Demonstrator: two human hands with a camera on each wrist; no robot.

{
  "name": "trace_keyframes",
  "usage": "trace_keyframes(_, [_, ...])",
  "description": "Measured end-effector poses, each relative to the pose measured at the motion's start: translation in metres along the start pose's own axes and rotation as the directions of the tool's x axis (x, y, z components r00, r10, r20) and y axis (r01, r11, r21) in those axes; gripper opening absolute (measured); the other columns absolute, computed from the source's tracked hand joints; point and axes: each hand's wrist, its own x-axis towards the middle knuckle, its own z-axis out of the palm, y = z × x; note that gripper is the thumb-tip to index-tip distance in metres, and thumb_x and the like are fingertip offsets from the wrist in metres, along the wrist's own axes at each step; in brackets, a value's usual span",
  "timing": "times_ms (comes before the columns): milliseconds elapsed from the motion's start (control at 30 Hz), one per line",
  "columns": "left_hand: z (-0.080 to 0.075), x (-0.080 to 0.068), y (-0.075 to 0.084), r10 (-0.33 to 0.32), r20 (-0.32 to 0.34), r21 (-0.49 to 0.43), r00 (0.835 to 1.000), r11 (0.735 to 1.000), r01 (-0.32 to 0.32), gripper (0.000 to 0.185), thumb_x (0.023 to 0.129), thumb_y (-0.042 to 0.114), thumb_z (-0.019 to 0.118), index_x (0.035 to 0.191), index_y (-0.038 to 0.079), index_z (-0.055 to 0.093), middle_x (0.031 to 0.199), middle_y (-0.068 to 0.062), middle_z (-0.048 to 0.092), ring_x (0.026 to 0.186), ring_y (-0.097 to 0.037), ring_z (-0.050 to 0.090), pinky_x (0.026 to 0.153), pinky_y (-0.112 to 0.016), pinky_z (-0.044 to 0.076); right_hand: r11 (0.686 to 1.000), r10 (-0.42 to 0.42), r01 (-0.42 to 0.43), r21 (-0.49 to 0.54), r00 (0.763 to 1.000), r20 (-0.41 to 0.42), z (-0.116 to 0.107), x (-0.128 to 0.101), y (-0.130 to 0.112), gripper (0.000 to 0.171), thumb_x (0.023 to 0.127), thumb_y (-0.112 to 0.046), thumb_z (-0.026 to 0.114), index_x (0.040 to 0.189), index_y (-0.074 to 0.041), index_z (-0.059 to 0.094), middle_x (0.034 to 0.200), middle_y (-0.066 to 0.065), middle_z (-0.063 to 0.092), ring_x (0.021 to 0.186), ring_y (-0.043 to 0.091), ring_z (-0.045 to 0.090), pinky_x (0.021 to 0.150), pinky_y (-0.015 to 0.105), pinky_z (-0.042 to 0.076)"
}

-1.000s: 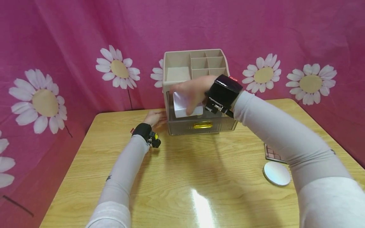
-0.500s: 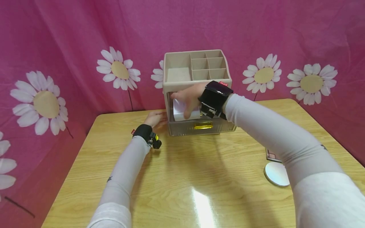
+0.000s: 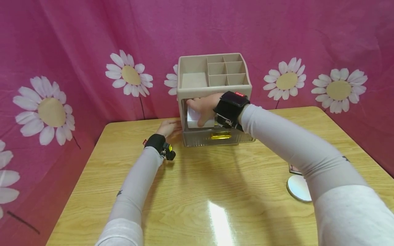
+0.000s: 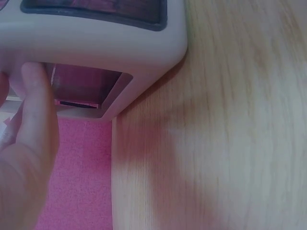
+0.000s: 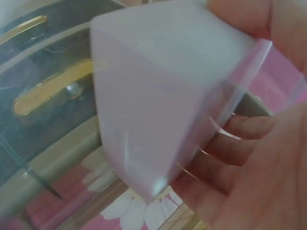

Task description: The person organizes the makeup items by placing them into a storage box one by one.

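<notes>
A beige desktop organizer (image 3: 194, 92) with a compartmented top and see-through drawer fronts stands at the back of the table. At its front, my right hand (image 3: 207, 105) grips a white box (image 3: 193, 121) with thumb and fingers on opposite sides. The box sits in front of the upper drawer space, just above the lower drawer's gold handle (image 3: 221, 135). In the right wrist view the box (image 5: 139, 96) is tilted between the fingers (image 5: 240, 143). Low at the organizer's left side is my left hand (image 3: 167, 128), its extended fingers touching the side wall near an opening.
On the right part of the table lie a round pale disc (image 3: 298, 188) and the edge of a flat palette (image 3: 294, 169), both partly covered by the right sleeve. A pink flowered curtain (image 3: 215, 27) hangs right behind the wooden table (image 3: 184, 205).
My right hand has moved left and slightly down with the white box, closer into the organizer's front. The left hand has stayed at the organizer's side.
</notes>
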Motion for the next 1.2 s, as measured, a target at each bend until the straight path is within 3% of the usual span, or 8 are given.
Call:
trace_keyframes(200, [0.0,0.0,0.003,-0.005,-0.022,0.063,1.0,0.998,0.006,0.04,0.096,0.005,0.044,0.135,-0.002,0.041,0.13,-0.017,0.05,0.114,-0.023,0.053,0.094,-0.029,0.047,1.0,-0.023,0.023,0.006,0.999,-0.043,0.001,0.0,0.002,0.085,0.082,-0.03,0.065,0.14,0.005,0.013,0.141,0.023,0.028,0.13,0.028,0.028,0.11,0.036,0.025])
trace_keyframes(333, [0.001,-0.004,0.006,-0.018,-0.01,-0.009,1.0,1.0,0.018,0.04,0.095,0.002,0.044,0.135,-0.005,0.039,0.132,-0.021,0.046,0.119,-0.028,0.048,0.097,-0.031,0.044,0.999,-0.049,0.049,0.0,0.997,-0.057,0.002,-0.002,0.002,0.086,0.083,-0.028,0.065,0.141,0.008,0.013,0.144,0.025,0.023,0.131,0.03,0.027,0.111,0.036,0.024])
trace_keyframes(533, [0.002,-0.007,0.008,-0.03,-0.02,-0.046,0.999,0.998,0.029,0.04,0.095,0.001,0.043,0.135,-0.004,0.039,0.133,-0.021,0.045,0.12,-0.029,0.046,0.098,-0.032,0.043,0.993,-0.11,0.105,-0.049,0.987,-0.117,0.004,-0.002,0.002,0.079,0.081,-0.024,0.067,0.138,0.011,0.024,0.139,0.027,0.033,0.124,0.031,0.037,0.107,0.036,0.031])
trace_keyframes(733, [0.003,-0.007,0.007,-0.05,-0.026,-0.046,0.998,0.998,0.049,0.04,0.096,0.002,0.043,0.135,-0.003,0.039,0.134,-0.02,0.045,0.121,-0.028,0.046,0.099,-0.032,0.042,0.987,-0.156,0.145,-0.071,0.967,-0.199,0.006,-0.004,0.0,0.069,0.074,-0.02,0.074,0.129,0.009,0.044,0.124,0.022,0.051,0.109,0.03,0.05,0.096,0.036,0.042])
trace_keyframes(967, [0.004,-0.009,0.006,-0.039,-0.014,-0.055,0.999,0.998,0.038,0.041,0.095,0.001,0.043,0.135,-0.004,0.038,0.134,-0.021,0.044,0.122,-0.029,0.045,0.102,-0.034,0.039,0.98,-0.199,0.185,-0.074,0.937,-0.287,0.005,-0.009,-0.002,0.051,0.069,-0.017,0.079,0.111,0.005,0.06,0.107,0.015,0.06,0.092,0.027,0.056,0.082,0.035,0.05])
trace_keyframes(1100, [0.0,-0.004,0.001,-0.006,-0.008,-0.021,1.0,1.0,0.005,0.039,0.094,0.001,0.046,0.132,-0.007,0.041,0.129,-0.022,0.049,0.115,-0.029,0.051,0.097,-0.033,0.044,0.976,-0.219,0.198,-0.096,0.916,-0.336,0.005,-0.012,-0.002,0.04,0.067,-0.015,0.08,0.1,0.003,0.065,0.098,0.014,0.062,0.084,0.025,0.057,0.075,0.036,0.05])
trace_keyframes(1200, [0.0,-0.003,0.0,0.004,-0.011,0.01,1.0,1.0,-0.004,0.039,0.095,0.002,0.046,0.132,-0.007,0.042,0.128,-0.023,0.05,0.115,-0.028,0.052,0.096,-0.034,0.044,0.976,-0.216,0.196,-0.092,0.913,-0.346,0.005,-0.012,-0.003,0.042,0.067,-0.014,0.081,0.102,0.004,0.065,0.097,0.015,0.063,0.084,0.025,0.057,0.076,0.035,0.05])
